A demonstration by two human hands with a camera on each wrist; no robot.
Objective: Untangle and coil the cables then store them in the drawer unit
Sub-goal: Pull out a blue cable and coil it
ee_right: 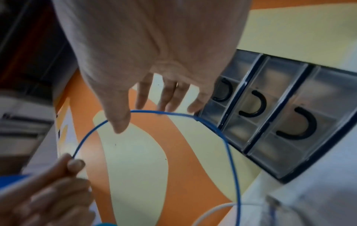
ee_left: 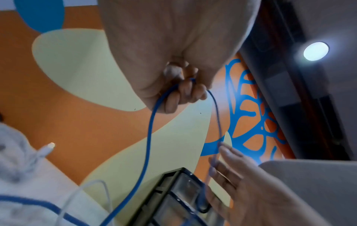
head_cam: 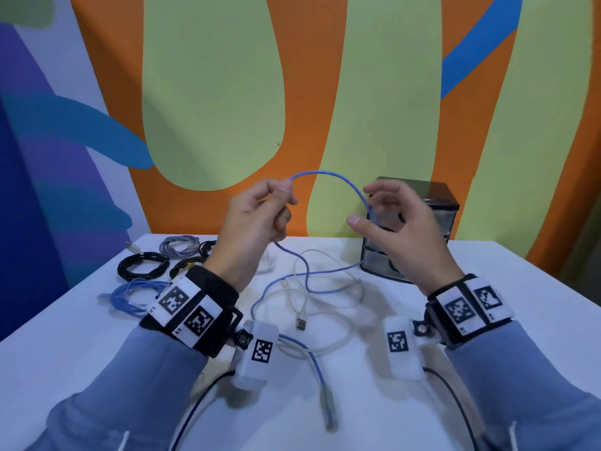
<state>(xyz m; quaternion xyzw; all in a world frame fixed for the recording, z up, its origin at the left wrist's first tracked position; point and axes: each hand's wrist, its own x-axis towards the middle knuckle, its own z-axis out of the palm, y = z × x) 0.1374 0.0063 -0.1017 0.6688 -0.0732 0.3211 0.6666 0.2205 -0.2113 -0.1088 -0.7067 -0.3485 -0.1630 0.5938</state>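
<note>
A thin blue cable (head_cam: 325, 173) arcs in the air between my two hands above the white table (head_cam: 487, 320). My left hand (head_cam: 260, 216) pinches it between thumb and fingers, as the left wrist view (ee_left: 185, 91) also shows. My right hand (head_cam: 390, 219) is spread, its straight fingers (ee_right: 170, 94) touching the cable (ee_right: 230, 152) without curling round it. The rest of the blue cable trails down onto the table, crossing a loose white cable (head_cam: 325, 288), and its plug (head_cam: 328, 415) lies near the front edge. The drawer unit (head_cam: 445, 203) stands behind my right hand with its three drawers (ee_right: 289, 107) closed.
Coiled cables lie at the table's left: a black one (head_cam: 143, 265), a grey one (head_cam: 179, 245) and a blue one (head_cam: 133, 296). The white cable's USB plug (head_cam: 301, 323) rests mid-table. A painted wall rises right behind the table.
</note>
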